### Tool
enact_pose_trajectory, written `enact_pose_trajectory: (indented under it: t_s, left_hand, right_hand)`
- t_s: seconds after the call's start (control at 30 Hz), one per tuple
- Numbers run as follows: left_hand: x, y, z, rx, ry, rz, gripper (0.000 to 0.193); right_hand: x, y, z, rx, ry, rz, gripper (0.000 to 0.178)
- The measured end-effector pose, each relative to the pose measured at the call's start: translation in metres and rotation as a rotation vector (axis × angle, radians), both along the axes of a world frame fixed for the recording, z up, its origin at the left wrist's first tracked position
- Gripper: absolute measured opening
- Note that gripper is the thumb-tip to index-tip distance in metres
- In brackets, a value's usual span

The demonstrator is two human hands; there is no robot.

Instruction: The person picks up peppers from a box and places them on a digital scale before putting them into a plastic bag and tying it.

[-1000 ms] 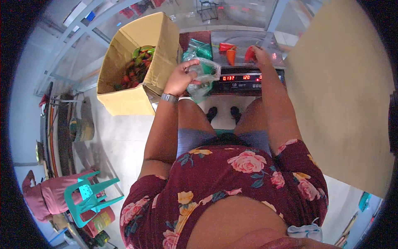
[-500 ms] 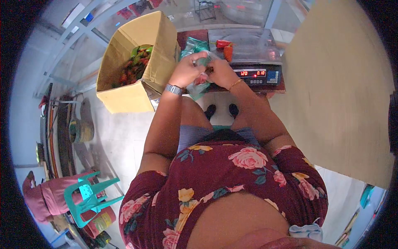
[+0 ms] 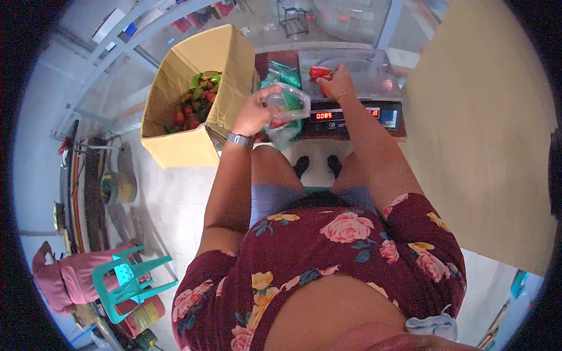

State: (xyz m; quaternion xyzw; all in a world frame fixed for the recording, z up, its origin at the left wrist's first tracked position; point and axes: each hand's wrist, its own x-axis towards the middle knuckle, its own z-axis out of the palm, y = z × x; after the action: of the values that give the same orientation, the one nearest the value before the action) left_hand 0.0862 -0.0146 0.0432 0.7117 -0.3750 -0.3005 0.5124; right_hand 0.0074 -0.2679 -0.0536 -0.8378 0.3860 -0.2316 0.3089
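We saw a red pepper [image 3: 319, 72] lying on the left part of the scale's metal pan [image 3: 372, 70], its green stem toward the right hand [image 3: 341, 85]. That hand reached over the pan with its fingertips at the pepper, and more red showed beneath them, but the fingers hid too much for us to tell whether they were pinched together or only resting there. Our left hand [image 3: 254, 113] held a clear plastic bag [image 3: 297, 104] by its mouth, thumb and forefinger parted around the opening, and something reddish showed through the film. We judged that the pepper's glossy skin could let it slip or roll if only the fingertips caught it, and that the thin bag could fold shut if the left hand slackened. An arm leaning on the pan might also have upset the reading on the lit display [image 3: 324, 116], part of which our right forearm covered. A crumpled green plastic bag [image 3: 283, 74] lay just beside the pan, close behind the clear one, where the two films could tangle. Further left stood an open cardboard box [image 3: 181, 64] with red and green peppers [image 3: 193, 105] inside, its near wall crowding our left wrist. To the right a broad tan board [image 3: 480, 140] limited the room for our right elbow, and well behind on the left we had a teal plastic stool [image 3: 126, 281].
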Motion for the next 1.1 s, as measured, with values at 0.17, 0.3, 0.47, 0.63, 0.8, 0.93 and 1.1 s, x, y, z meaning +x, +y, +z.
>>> enact_pose_trajectory:
  t_s: [0.17,0.3,0.47,0.63,0.8,0.93,1.1]
  left_hand:
    - [0.012,0.007,-0.018,-0.114,0.201,-0.005,0.046]
    - [0.008,0.002,-0.008,-0.029,0.191,0.010,0.046]
    - [-0.003,0.000,0.002,0.019,0.233,-0.006,0.047]
    - [-0.009,-0.008,0.010,0.114,0.029,-0.090,0.044]
    - [-0.016,-0.013,0.014,0.200,-0.019,-0.084,0.045]
    - [-0.019,-0.009,0.008,0.108,-0.062,-0.107,0.050]
    - [-0.016,-0.011,-0.002,0.093,0.024,-0.133,0.054]
  right_hand:
    - [-0.010,0.014,0.021,0.304,0.002,-0.015,0.068]
    - [-0.032,0.017,0.021,0.721,-0.429,0.064,0.055]
    - [-0.050,0.052,0.057,0.444,-0.542,0.420,0.041]
    - [-0.051,0.101,0.060,0.152,-0.328,0.522,0.022]
    - [-0.049,0.125,0.059,0.121,-0.270,0.671,0.023]
    - [-0.043,0.125,0.049,0.002,-0.169,0.753,0.028]
    - [-0.040,0.132,0.042,-0.466,-0.054,0.615,0.034]
